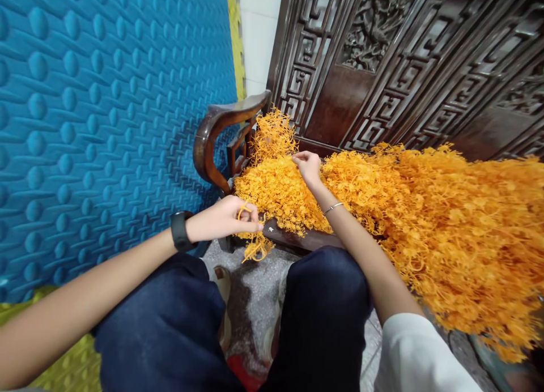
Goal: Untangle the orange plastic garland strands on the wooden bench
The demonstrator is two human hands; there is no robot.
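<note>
Blue dimpled mat (106, 97) left; carved wooden bench (340, 103) behind.

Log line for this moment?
left hand: pinching sprig | right hand: on pile | pile: on bench

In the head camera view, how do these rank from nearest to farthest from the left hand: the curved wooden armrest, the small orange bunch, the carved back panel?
1. small orange bunch: pinched in the left hand, dangling just below it.
2. curved wooden armrest: a little above the hand, beside the blue mat.
3. carved back panel: far off, top right.
</note>
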